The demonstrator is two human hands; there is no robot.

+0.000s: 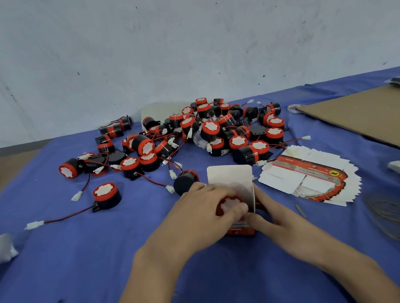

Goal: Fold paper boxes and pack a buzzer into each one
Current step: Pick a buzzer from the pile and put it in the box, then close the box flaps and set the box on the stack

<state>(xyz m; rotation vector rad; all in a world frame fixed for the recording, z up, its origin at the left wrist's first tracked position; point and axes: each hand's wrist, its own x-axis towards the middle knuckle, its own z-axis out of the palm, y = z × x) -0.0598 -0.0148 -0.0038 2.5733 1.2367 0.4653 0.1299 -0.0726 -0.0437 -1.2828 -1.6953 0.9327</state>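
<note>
Head view. A red-and-white printed paper box (229, 175) stands on the blue cloth (58, 260) of the table, near the middle and just in front of the person. Its mouth opens upward and its long axis is roughly upright. The white rounded lid flap rises at the far edge, and the red printed side faces the person.

The left hand (203, 206) curls its fingers round a black cylindrical buzzer (229, 204) with a red rim and white face, held in the box mouth. The face points up toward the camera and the cylinder's axis runs down into the box. The right hand (272, 217) grips the right wall of the box, with the forefinger laid along it and the thumb at the front.

Bare cloth lies between the forearms and the near edge, and widely to the left. There only a lone buzzer (106, 194) of the same kind trails its red-black wire.

Behind the box, a pile of buzzers (210, 128) reaches back to the grey wall (184, 44). One fallen unit lies just beside the left hand.

To the right, a fanned stack of flat box blanks (317, 177) lies near the box. Beyond it are a brown cardboard sheet (365, 115) and loose rubber bands (391, 216).
</note>
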